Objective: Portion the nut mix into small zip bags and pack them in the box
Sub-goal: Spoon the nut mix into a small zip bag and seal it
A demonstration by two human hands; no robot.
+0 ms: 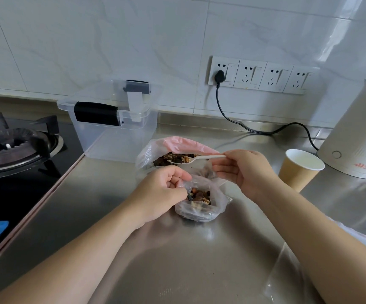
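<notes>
the left hand (164, 191) pinched the small bag (199, 202) open on the bench (177, 260); the right hand (243, 170) gripped a spoon (196, 159) in the nut mix (173, 160). a level scoop and a wide mouth seemed best. the box (111, 119) stood behind.

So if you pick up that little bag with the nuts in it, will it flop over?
Probably floppy: the small bag is thin, crinkled plastic, and the left hand pinches its rim open. Its mouth is unsealed, so tipping could spill nuts. It holds only a small heap, so it is likely light.
</notes>
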